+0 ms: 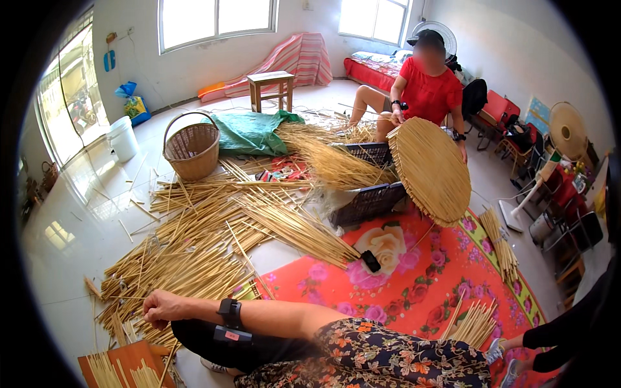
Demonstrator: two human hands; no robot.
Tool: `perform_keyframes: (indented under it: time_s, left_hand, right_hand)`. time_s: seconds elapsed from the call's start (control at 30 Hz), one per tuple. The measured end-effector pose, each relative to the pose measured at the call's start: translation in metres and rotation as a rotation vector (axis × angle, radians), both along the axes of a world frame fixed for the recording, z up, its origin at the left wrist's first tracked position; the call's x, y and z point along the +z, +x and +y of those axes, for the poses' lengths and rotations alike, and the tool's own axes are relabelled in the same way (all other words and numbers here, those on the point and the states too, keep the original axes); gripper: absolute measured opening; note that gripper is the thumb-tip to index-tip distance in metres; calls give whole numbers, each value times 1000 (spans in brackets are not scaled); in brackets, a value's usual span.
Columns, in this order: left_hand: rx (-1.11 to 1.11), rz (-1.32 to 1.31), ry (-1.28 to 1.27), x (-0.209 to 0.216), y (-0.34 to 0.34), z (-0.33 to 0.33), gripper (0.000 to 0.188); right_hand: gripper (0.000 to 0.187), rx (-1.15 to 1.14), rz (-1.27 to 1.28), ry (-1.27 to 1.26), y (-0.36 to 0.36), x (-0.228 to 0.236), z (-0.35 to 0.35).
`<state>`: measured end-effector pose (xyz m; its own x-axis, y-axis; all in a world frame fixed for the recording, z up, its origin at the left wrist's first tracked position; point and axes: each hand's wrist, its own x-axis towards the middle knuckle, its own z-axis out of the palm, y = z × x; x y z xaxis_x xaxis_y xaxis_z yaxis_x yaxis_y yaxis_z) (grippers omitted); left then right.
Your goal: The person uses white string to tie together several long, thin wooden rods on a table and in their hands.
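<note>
My right hand [160, 309] is at the lower left, its arm reaching across from the right. Its fingers are curled, and whatever they may hold is hidden. A black band with a small box [231, 317] sits round the wrist. Below the hand, pale stalks lie on a reddish-brown board [129, 363], cut off by the picture's edge. A large heap of cut straw-coloured stalks [187, 258] spreads beyond the hand. My left hand is out of the picture. Opposite, a person in red [430, 87] holds up a round flat panel of stalks [432, 171] with both hands.
A flowered red mat [401, 291] bears stalk bundles [475, 323] and a small black device [370, 260]. Dark crates [365, 204] hold fine straw. A wicker basket [192, 152], green sheet [249, 132] and wooden stool [270, 84] stand behind. Another person's legs [550, 343] are at right.
</note>
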<state>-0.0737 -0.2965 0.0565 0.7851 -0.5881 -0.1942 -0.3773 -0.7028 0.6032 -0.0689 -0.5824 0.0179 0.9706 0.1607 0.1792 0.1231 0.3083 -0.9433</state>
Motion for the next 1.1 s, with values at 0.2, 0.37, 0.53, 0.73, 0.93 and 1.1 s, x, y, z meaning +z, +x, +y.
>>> perform_keyframes:
  time_s: [0.2,0.37,0.53,0.73,0.93,1.1]
  left_hand:
    - [10,34,-2,0,-3,6,23]
    - [26,53,4,2,-6,12,21]
    - [45,78,7,4,-8,17,20]
    - [91,103,-6,4,-11,39,18]
    - [190,-25,-83,-28,4,116,13]
    - [331,-302,-107,-7,-15,115,14]
  right_hand:
    - [12,7,10,32,-2,1,5]
    - [12,6,6,24,-3,5,8]
    - [11,1,20,61,-4,4,7]
    - [11,23,36,48,-4,4,11]
    - [13,15,11,-97,4,4,20]
    - [20,96,127,-206,-6,26,25]
